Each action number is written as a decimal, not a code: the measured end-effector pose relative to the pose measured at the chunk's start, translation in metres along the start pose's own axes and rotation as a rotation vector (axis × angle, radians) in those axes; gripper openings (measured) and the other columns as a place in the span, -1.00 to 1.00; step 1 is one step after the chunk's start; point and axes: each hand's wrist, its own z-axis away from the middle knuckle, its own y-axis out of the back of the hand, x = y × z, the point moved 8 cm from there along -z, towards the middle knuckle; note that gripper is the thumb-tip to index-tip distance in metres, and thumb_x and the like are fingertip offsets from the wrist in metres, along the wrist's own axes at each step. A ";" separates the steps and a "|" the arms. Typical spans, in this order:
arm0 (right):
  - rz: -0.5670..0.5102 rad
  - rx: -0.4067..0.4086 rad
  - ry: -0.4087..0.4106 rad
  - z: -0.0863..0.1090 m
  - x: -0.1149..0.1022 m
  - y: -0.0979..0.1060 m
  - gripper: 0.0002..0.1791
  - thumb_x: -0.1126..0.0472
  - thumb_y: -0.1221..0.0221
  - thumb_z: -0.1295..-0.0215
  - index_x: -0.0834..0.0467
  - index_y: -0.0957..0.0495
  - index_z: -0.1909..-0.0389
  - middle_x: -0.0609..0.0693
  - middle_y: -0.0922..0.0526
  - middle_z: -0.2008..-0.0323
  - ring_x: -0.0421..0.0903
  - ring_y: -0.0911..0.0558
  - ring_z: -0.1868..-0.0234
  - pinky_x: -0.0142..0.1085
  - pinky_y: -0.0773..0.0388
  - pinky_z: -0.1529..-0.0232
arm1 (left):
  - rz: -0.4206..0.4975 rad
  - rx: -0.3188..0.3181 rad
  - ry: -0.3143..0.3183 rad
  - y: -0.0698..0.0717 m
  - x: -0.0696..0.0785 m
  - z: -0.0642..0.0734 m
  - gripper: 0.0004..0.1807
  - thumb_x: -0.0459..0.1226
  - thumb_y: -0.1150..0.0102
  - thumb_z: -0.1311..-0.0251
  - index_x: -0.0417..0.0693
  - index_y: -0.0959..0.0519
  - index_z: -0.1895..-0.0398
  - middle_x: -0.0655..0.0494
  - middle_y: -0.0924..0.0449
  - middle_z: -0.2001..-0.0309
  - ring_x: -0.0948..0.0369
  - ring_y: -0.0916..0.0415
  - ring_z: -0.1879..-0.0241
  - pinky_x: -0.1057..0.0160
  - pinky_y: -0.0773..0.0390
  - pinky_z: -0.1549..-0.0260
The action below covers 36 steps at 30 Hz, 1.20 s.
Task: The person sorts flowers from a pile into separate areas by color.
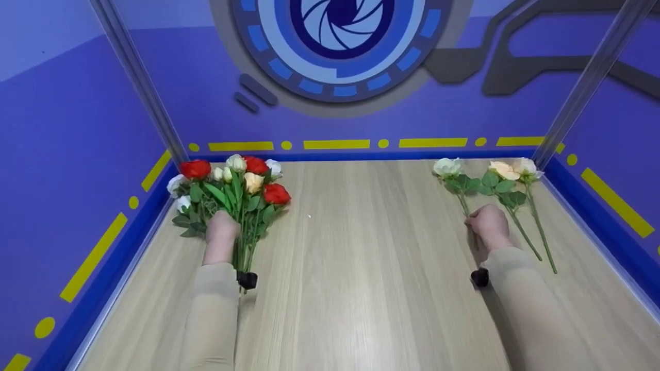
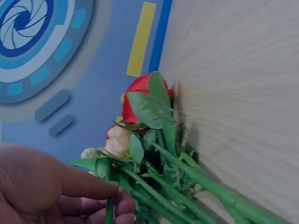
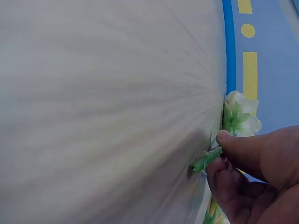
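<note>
At the left of the table lies a bunch of artificial flowers (image 1: 252, 203) with red, white and peach heads, leaves and long green stems. My left hand (image 1: 221, 229) is over this bunch; in the left wrist view its thumb and fingers pinch a green flower stem (image 2: 110, 210). On the right, my right hand (image 1: 489, 226) pinches the stem of a white rose (image 1: 447, 167) between thumb and fingers. The cut end of that stem (image 3: 205, 161) points toward the camera in the right wrist view. Which flower head belongs to the left hand's stem cannot be made out.
Right of my right hand lie a peach rose (image 1: 504, 170) and a pale cream rose (image 1: 527, 169), stems toward me. The wooden table (image 1: 356, 247) runs between the two groups. Blue-purple panels (image 1: 340, 129) wall it in at the back and sides.
</note>
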 end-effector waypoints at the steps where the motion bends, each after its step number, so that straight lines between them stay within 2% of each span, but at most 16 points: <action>1: 0.010 0.001 0.011 0.000 -0.001 0.000 -0.69 0.23 -0.22 -0.39 0.44 -0.71 0.09 0.40 -0.73 0.07 0.29 -0.72 0.13 0.07 -0.67 0.13 | 0.019 -0.002 -0.002 0.000 0.000 0.000 -0.81 -0.43 0.00 -0.41 -0.31 -0.58 0.35 -0.04 -0.47 0.52 0.14 -0.36 0.56 0.24 -0.37 0.54; 4: 0.040 0.004 0.033 -0.001 -0.003 0.000 -0.72 0.25 -0.22 -0.36 0.42 -0.72 0.16 0.38 -0.74 0.13 0.30 -0.71 0.15 0.12 -0.65 0.11 | 0.119 -0.005 0.001 0.000 0.001 0.000 -0.82 -0.45 -0.08 -0.42 -0.42 -0.64 0.12 -0.14 -0.70 0.39 0.15 -0.60 0.52 0.25 -0.60 0.51; 6: 0.053 0.004 0.044 -0.001 -0.003 0.000 -0.74 0.25 -0.22 -0.34 0.41 -0.73 0.21 0.37 -0.75 0.17 0.30 -0.70 0.17 0.14 -0.64 0.12 | 0.202 -0.009 0.006 -0.001 0.001 0.002 -0.78 -0.47 -0.09 -0.41 -0.46 -0.61 0.00 -0.21 -0.76 0.28 0.16 -0.70 0.48 0.25 -0.69 0.46; 8: 0.052 0.007 0.042 0.000 -0.003 0.001 -0.73 0.24 -0.22 -0.34 0.40 -0.72 0.22 0.37 -0.74 0.17 0.31 -0.70 0.17 0.15 -0.63 0.13 | 0.261 -0.003 0.005 -0.001 0.003 0.004 -0.74 -0.48 -0.10 -0.40 -0.48 -0.56 -0.07 -0.27 -0.76 0.22 0.16 -0.73 0.46 0.26 -0.72 0.44; 14: 0.044 0.091 0.043 0.008 -0.017 0.009 -0.61 0.14 -0.14 -0.49 0.41 -0.65 -0.01 0.43 -0.69 -0.01 0.38 -0.68 0.06 0.18 -0.63 0.09 | 0.367 0.024 -0.005 -0.004 0.008 0.009 -0.67 -0.44 -0.06 -0.43 -0.46 -0.53 -0.18 -0.29 -0.74 0.08 0.21 -0.74 0.46 0.31 -0.71 0.43; 17: 0.016 0.134 0.079 0.014 -0.037 0.008 -0.61 0.13 -0.07 -0.55 0.38 -0.66 -0.05 0.40 -0.70 -0.02 0.36 -0.69 0.05 0.18 -0.64 0.06 | 0.414 0.038 0.008 -0.007 0.012 0.011 -0.66 -0.41 -0.06 -0.45 -0.41 -0.53 -0.20 -0.27 -0.75 0.06 0.20 -0.76 0.42 0.30 -0.72 0.39; 22: -0.091 0.142 0.153 0.027 -0.078 -0.005 -0.63 0.17 -0.04 -0.56 0.38 -0.66 -0.05 0.38 -0.72 0.00 0.30 -0.70 0.02 0.14 -0.64 -0.01 | 0.511 0.031 -0.011 -0.019 0.024 0.012 -0.61 -0.36 -0.11 -0.47 -0.37 -0.51 -0.28 -0.29 -0.75 0.02 0.19 -0.78 0.34 0.21 -0.76 0.24; 24: -0.139 0.136 0.176 0.033 -0.096 -0.014 -0.65 0.19 -0.06 -0.54 0.38 -0.67 -0.03 0.35 -0.73 0.04 0.24 -0.71 0.06 0.08 -0.65 0.02 | 0.588 0.018 -0.040 -0.028 0.032 0.012 -0.59 -0.38 -0.14 -0.45 -0.41 -0.49 -0.29 -0.34 -0.74 0.01 0.21 -0.78 0.35 0.19 -0.77 0.21; 26: -0.185 0.127 0.199 0.040 -0.114 -0.025 -0.68 0.21 -0.09 -0.53 0.37 -0.67 -0.01 0.31 -0.75 0.10 0.17 -0.72 0.12 -0.01 -0.67 0.08 | 0.693 0.009 -0.069 -0.038 0.040 0.012 -0.59 -0.42 -0.17 -0.41 -0.47 -0.49 -0.25 -0.40 -0.72 0.02 0.23 -0.77 0.40 0.24 -0.76 0.28; 29: -0.259 0.100 0.233 0.050 -0.143 -0.042 -0.73 0.23 -0.14 -0.51 0.35 -0.69 0.03 0.25 -0.76 0.19 0.06 -0.72 0.21 -0.15 -0.66 0.19 | 0.855 0.010 -0.098 -0.054 0.054 0.015 -0.63 -0.49 -0.22 -0.33 -0.52 -0.50 -0.15 -0.44 -0.71 0.06 0.25 -0.74 0.46 0.34 -0.72 0.42; 31: -0.321 0.069 0.252 0.059 -0.163 -0.054 -0.76 0.23 -0.18 -0.49 0.32 -0.71 0.06 0.22 -0.76 0.24 0.00 -0.71 0.28 -0.24 -0.65 0.27 | 0.929 0.011 -0.114 -0.064 0.064 0.018 -0.66 -0.52 -0.24 -0.30 -0.53 -0.51 -0.10 -0.39 -0.73 0.13 0.27 -0.72 0.48 0.38 -0.69 0.48; 36: -0.492 -0.031 0.310 0.081 -0.204 -0.085 -0.84 0.27 -0.25 -0.44 0.30 -0.73 0.18 0.15 -0.76 0.34 -0.07 -0.70 0.39 -0.31 -0.66 0.34 | 1.019 -0.019 -0.151 -0.087 0.087 0.030 -0.70 -0.53 -0.25 -0.28 -0.53 -0.52 -0.04 -0.15 -0.73 0.32 0.27 -0.72 0.47 0.37 -0.71 0.46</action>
